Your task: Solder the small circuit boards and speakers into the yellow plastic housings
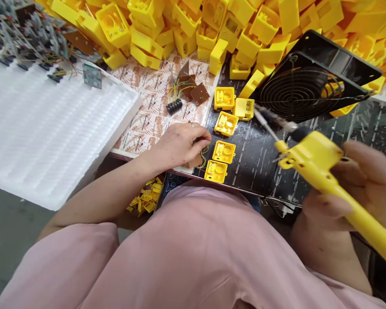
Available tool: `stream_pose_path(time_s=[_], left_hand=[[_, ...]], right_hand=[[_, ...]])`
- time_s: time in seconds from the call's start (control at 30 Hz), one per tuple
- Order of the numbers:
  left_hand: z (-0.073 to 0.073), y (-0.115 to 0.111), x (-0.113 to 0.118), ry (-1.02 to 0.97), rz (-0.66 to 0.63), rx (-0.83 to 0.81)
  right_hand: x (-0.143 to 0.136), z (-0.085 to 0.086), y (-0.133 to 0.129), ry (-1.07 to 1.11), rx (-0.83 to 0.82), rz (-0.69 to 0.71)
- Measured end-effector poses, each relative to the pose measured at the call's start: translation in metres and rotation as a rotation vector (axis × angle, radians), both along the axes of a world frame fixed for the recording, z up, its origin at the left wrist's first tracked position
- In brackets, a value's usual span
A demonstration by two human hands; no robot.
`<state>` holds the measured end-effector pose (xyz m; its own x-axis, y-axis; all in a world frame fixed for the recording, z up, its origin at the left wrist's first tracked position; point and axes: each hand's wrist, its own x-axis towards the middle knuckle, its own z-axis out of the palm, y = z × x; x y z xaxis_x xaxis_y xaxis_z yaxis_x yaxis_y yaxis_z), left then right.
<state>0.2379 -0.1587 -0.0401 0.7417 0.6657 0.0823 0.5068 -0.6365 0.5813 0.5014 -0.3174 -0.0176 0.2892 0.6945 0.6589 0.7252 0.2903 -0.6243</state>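
My left hand [193, 143] is closed in a pinch at the table's front edge, over a wired circuit board [194, 162] with thin yellow wires. Its fingers hide most of what they grip. On the right, my right hand [357, 189] is wrapped round a yellow soldering gun [321, 159], slightly blurred. The gun's metal tip points up and left, near a small yellow case [243, 109] that shows its speaker holes. Open yellow cases [224, 151] lie in a column just right of my left hand.
Yellow cases [180, 25] are heaped along the back. A black fan [309, 77] leans at the back right. Brown boards with wires [193, 88] lie beyond my left hand. White foam [51, 128] at left carries several wired boards [28, 38]. Yellow pieces [147, 197] lie below the table.
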Motion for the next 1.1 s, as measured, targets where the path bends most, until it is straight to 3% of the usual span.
stream_pose_path(time_s=[0.07, 0.17, 0.23, 0.37, 0.5, 0.63, 0.83, 1.1], left_hand=[[0.001, 0.000, 0.005, -0.003, -0.024, -0.002], [0.001, 0.000, 0.010, 0.016, -0.063, 0.011], [-0.001, 0.000, 0.012, 0.064, -0.085, 0.063], [-0.004, -0.001, 0.014, 0.151, -0.099, 0.160], [0.000, -0.003, 0.015, 0.149, -0.079, 0.183], [-0.001, -0.006, 0.018, 0.111, -0.033, 0.219], [-0.006, -0.008, 0.025, 0.161, -0.039, 0.310], [0.003, -0.009, 0.031, 0.270, -0.075, 0.366]], right_hand=[[0.008, -0.009, 0.000, 0.114, 0.167, -0.125], [0.019, -0.023, 0.001, 0.204, 0.264, -0.096], [0.020, -0.027, -0.001, 0.218, 0.210, -0.093], [0.009, -0.022, -0.016, 0.150, -0.081, -0.035], [-0.004, -0.014, -0.029, 0.067, -0.193, 0.099], [-0.011, -0.009, -0.027, -0.005, -0.208, 0.209], [-0.011, -0.005, -0.012, -0.243, -0.099, 0.314], [-0.007, 0.001, -0.019, -0.334, -0.191, 0.399]])
